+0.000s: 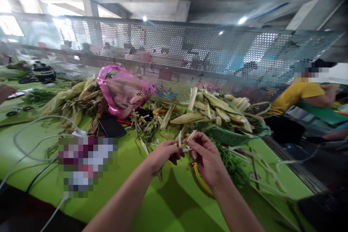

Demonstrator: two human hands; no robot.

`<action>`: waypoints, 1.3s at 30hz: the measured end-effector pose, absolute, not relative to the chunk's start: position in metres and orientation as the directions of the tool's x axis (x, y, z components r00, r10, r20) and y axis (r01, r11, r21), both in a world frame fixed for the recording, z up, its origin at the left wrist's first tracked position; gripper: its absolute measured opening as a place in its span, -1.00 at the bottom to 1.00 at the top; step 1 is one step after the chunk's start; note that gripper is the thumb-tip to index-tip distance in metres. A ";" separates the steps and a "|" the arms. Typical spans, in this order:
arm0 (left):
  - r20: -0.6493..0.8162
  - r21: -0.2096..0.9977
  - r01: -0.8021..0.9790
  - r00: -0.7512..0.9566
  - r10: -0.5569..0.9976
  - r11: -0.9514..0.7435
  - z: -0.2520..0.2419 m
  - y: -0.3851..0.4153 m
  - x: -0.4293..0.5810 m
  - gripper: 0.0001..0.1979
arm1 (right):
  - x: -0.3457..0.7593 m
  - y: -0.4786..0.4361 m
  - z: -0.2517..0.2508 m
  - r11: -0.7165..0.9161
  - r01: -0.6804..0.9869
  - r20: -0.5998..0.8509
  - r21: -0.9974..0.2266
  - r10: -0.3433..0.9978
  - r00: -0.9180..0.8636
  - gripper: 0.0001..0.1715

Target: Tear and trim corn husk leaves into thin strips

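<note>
Over the green table, my left hand (163,155) pinches pale strips of corn husk (191,136) between thumb and fingers. Close beside it on the right, my right hand (205,157) grips the same strips, its fingers bent round them. Short husk ends stick up between the two hands, and a narrow piece hangs below the left one. How the strips cross is partly hidden by my fingers. A yellow curved handle or cord (201,181) lies under my right hand. Behind the hands, dry husks (217,107) are heaped in a green basket (231,136).
A pink plastic bag (121,92) stands among husk piles (81,96) at the back. A black phone (112,127), white cables (40,119) and scissors (19,110) lie to the left. Green strands (233,165) lie right. A perforated metal screen (163,43) borders the table; a person in yellow (296,94) sits beyond.
</note>
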State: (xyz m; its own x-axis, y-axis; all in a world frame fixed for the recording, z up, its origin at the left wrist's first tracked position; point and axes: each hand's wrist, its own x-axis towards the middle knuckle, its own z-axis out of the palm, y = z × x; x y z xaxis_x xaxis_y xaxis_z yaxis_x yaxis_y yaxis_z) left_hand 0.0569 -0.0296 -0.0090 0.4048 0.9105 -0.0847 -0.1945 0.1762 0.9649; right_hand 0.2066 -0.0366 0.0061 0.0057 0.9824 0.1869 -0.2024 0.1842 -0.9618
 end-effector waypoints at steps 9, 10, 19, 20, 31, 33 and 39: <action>-0.094 0.963 -0.182 0.458 0.884 0.197 -0.006 -0.030 0.054 -0.86 | 0.218 -0.036 0.007 0.370 0.201 0.340 -0.907 0.925 -0.169 -0.77; -0.085 0.967 -0.177 0.457 0.886 0.184 -0.006 -0.029 0.054 -0.86 | 0.218 -0.036 0.009 0.405 0.236 0.362 -0.883 0.909 -0.206 -0.80; 0.035 0.995 0.077 0.356 0.934 -0.067 -0.013 -0.025 0.054 -0.91 | 0.222 -0.037 0.018 0.562 0.513 0.483 -0.649 0.825 -0.293 -0.87; 0.038 0.992 0.102 0.355 0.934 -0.080 -0.012 -0.025 0.053 -0.92 | 0.223 -0.036 0.018 0.564 0.522 0.482 -0.640 0.824 -0.298 -0.87; 0.064 0.972 0.182 0.401 0.914 -0.148 -0.013 -0.024 0.048 -0.90 | 0.226 -0.036 0.018 0.570 0.561 0.455 -0.600 0.820 -0.346 -0.88; 0.065 0.967 0.201 0.407 0.911 -0.159 -0.013 -0.024 0.048 -0.90 | 0.226 -0.036 0.018 0.573 0.556 0.445 -0.602 0.819 -0.363 -0.87; 0.087 0.916 0.327 0.408 0.909 -0.234 -0.014 -0.024 0.049 -0.87 | 0.220 -0.037 0.017 0.570 0.563 0.437 -0.599 0.821 -0.367 -0.85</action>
